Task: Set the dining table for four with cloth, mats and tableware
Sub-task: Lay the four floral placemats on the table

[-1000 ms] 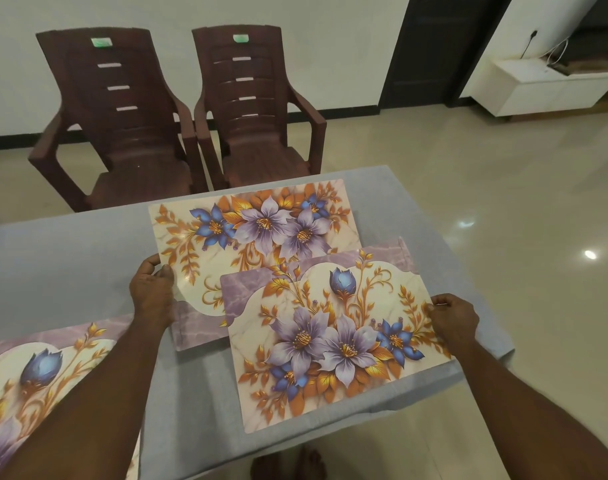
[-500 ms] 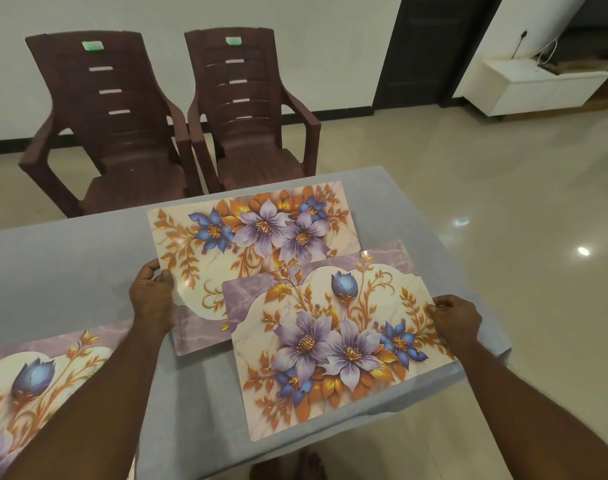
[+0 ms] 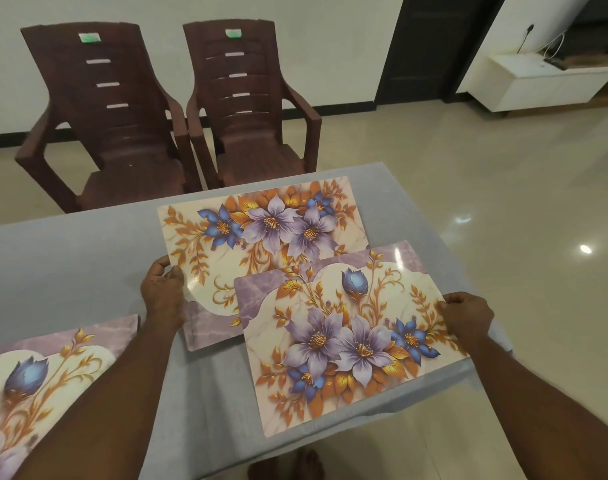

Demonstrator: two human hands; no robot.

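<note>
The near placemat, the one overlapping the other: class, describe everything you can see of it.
The near placemat is a glossy, stiff-looking rectangular sheet with rounded corners, printed with purple and blue flowers, orange-gold leaves and a mauve marbled band along its far edge. It lies flat on the grey tablecloth, turned slightly askew, its far left corner overlapping the far placemat. Its near edge reaches the table's edge. The right hand holds its right edge.

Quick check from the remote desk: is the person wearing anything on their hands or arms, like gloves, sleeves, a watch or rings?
Nothing worn shows. The left hand and right hand are bare, with no gloves, rings or watch in view. Both forearms are bare right to the frame edge, with no sleeves, bands or markings showing.
</note>
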